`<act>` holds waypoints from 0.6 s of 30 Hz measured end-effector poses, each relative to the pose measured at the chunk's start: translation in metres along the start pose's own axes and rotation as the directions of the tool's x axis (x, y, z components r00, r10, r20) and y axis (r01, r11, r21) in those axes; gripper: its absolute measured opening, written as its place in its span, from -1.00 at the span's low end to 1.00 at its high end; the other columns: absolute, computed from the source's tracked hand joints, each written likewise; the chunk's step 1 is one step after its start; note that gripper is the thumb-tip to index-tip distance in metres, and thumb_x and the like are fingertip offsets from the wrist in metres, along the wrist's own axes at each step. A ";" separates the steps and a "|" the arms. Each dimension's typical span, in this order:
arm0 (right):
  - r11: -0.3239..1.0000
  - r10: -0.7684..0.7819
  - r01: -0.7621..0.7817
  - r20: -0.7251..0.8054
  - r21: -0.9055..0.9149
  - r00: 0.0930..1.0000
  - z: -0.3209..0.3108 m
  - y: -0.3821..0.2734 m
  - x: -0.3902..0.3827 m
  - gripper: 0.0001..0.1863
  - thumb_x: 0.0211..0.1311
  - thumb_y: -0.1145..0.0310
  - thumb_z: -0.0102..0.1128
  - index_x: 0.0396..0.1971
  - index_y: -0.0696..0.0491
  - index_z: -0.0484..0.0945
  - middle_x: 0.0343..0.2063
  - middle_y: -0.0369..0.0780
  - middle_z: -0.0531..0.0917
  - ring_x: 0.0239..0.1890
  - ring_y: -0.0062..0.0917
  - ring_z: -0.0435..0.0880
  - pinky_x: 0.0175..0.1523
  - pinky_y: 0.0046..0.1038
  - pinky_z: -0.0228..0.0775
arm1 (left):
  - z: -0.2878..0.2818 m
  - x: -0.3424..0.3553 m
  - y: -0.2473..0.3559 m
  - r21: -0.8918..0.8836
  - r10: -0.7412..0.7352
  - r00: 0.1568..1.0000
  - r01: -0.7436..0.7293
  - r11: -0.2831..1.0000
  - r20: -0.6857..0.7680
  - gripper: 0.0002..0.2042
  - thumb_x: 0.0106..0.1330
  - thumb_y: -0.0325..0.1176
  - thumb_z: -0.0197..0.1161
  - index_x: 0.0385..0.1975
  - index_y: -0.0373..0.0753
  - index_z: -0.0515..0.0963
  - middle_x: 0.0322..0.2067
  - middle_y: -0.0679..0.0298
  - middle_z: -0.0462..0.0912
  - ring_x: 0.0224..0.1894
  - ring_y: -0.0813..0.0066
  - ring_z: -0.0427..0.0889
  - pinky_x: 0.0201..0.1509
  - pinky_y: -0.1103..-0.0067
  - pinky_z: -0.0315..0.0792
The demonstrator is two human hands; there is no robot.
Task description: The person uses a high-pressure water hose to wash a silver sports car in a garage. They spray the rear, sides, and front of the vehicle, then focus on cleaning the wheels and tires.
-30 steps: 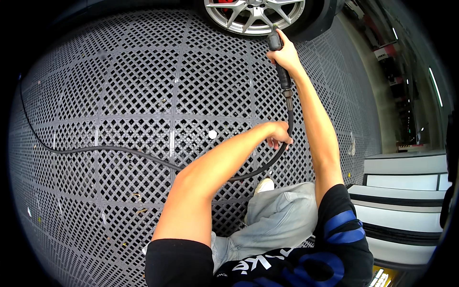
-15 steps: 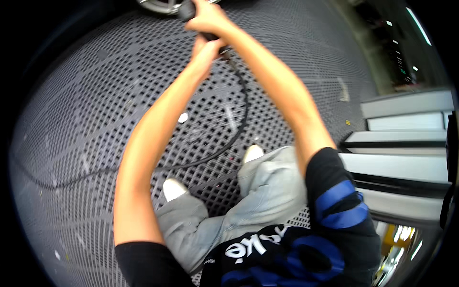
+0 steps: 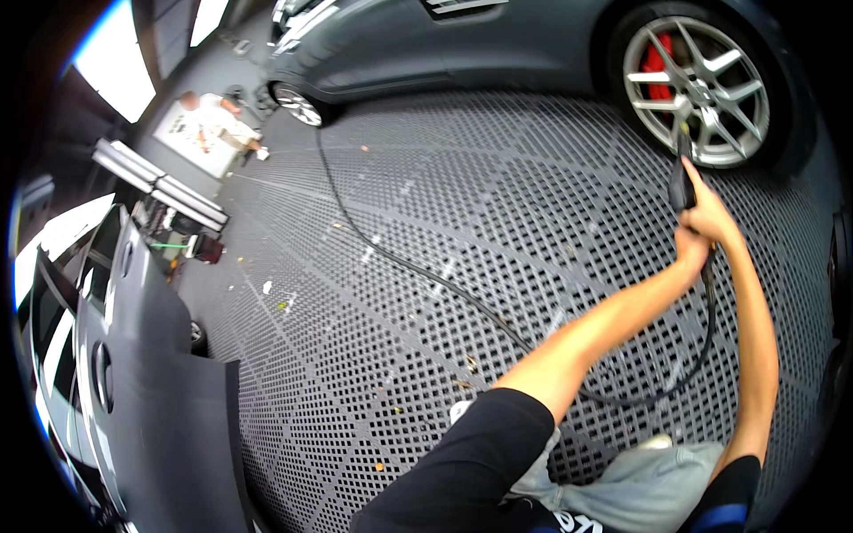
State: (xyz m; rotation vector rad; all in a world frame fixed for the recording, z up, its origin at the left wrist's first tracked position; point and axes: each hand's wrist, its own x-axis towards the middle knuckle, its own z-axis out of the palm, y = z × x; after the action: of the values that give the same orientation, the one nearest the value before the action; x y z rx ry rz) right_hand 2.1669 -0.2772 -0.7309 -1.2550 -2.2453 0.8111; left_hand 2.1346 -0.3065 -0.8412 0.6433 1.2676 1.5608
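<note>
At the upper right, my right hand (image 3: 709, 213) is wrapped round a black pressure-washer gun (image 3: 682, 188). Just below it my left hand (image 3: 692, 247) grips the lower end of the handle, its fingers partly hidden. The gun's nozzle points up toward a silver multi-spoke wheel (image 3: 702, 93) with a red brake caliper behind it; whether they touch I cannot tell. From the grip a black hose (image 3: 444, 282) loops down past my legs, then runs off across the floor to the far left.
A dark grey car (image 3: 524, 53) stands along the far side, over dark grated floor tiles (image 3: 418, 195). Another grey car (image 3: 142, 382) is close on the left. Beyond it, a person in light clothes (image 3: 218, 120) is near a white panel.
My view has swung left and up, bringing both cars into sight. My hands now appear farther right, still gripping the gun; its nozzle now shows before the wheel.
</note>
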 end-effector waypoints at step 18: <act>0.937 0.159 -0.035 0.338 -0.347 0.927 0.012 0.116 0.011 -0.33 -0.08 0.54 0.22 0.20 0.16 0.50 -0.46 -0.20 0.66 -0.47 -0.48 0.63 -0.33 -0.39 0.50 | -0.090 0.029 0.047 -0.438 -0.134 0.991 0.119 0.891 -0.004 -0.91 -0.03 -0.62 0.14 -0.49 -0.39 0.50 -0.52 0.15 0.61 -0.50 0.34 0.63 -0.35 0.42 0.56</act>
State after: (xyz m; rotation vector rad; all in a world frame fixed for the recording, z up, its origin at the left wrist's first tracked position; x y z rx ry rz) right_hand 2.2240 -0.2226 -0.8172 -1.4813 -2.7276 0.7682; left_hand 2.0294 -0.3156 -0.8305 0.2402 0.9139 1.6771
